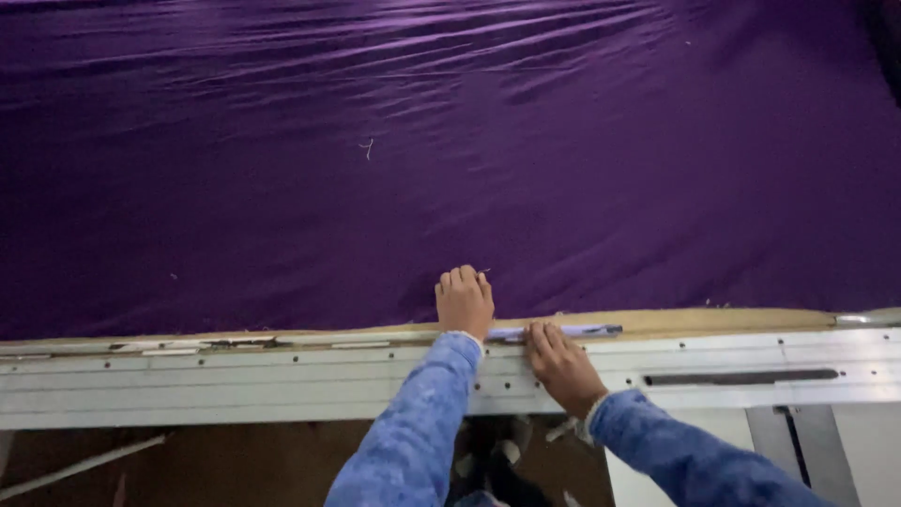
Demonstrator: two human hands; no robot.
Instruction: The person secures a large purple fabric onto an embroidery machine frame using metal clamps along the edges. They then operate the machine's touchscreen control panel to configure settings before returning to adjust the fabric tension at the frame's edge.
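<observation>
Head view shows our left hand (464, 300) fisted, pinning the near edge of the wide purple fabric sheet (450, 160) to the surface, while our right hand (561, 364) lies flat on the grey metal rail (235, 380), steadying it.

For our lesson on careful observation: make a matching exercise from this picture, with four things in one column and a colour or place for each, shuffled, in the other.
Column one:
1. fabric
2. left hand
3. right hand
4. sleeves

Column two:
A. mottled blue
B. knuckles up on the cloth's near edge
C. purple, spread wide, lightly rippled
D. on the pale metal rail, fingers by a flat light strip

Pairs: 1-C, 2-B, 3-D, 4-A
</observation>
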